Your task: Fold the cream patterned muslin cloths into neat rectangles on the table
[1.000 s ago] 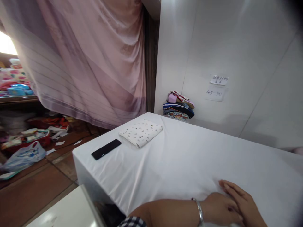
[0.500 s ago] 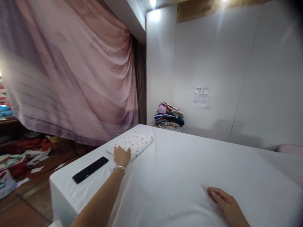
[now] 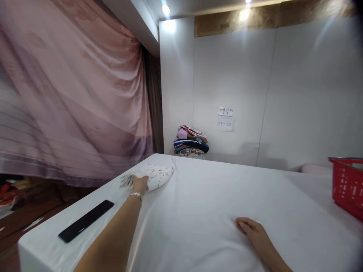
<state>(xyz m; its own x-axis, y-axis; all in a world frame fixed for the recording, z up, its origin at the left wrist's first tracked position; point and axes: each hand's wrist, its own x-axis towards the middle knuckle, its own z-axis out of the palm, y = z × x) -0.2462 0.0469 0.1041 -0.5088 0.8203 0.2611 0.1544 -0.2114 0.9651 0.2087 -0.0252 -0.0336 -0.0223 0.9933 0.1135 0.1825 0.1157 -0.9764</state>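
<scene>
A folded white cloth [image 3: 160, 174] with small dark and coloured motifs lies at the far left part of the white-covered table [image 3: 198, 204]. My left hand [image 3: 140, 184], with a bracelet at its wrist, reaches out and grips the near left end of this cloth, which bunches into folds beside the fingers. Part of the grip is hidden behind the back of the hand. On the right, my right hand [image 3: 251, 228] rests low over the tabletop, fingers curled together with the thumb along them. Nothing shows in it.
A long black flat bar [image 3: 86, 221] lies near the table's left edge. At the right edge stands a red plastic basket [image 3: 347, 189]. Behind the table is a pile of folded clothes [image 3: 191, 141] against a white wall. A pink curtain [image 3: 93, 94] hangs on the left.
My left hand has gone from lying spread on the cloth to gripping its end, which is now crumpled. The view has turned right, bringing in the red basket. My right hand keeps its pose.
</scene>
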